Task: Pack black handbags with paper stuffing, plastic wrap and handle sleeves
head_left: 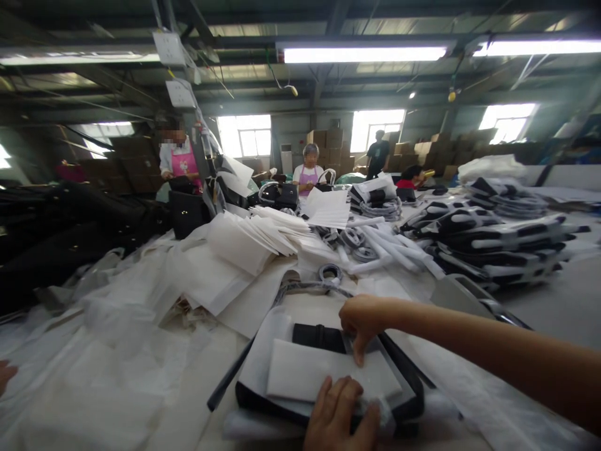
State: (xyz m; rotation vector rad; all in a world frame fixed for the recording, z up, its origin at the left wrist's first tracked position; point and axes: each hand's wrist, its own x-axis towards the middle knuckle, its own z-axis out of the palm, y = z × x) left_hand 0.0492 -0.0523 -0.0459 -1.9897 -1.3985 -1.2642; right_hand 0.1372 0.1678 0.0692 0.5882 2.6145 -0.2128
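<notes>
A black handbag lies on the table before me, mostly covered with thin white wrapping sheet. Across its front sits a folded white foam sheet, and above that a black strap or flap shows. My left hand rests on the lower edge of the foam sheet, fingers extended. My right hand is at the upper right of the foam, fingers curled and thumb pointing down onto it; what its fingers hold, if anything, is hidden. The bag's wrapped handle arches behind.
White sheets pile up at left and centre. Wrapped rolled straps lie behind the bag. Stacked black bags stand right, more black bags left. Another person's fingertips show at the left edge. Several people work beyond.
</notes>
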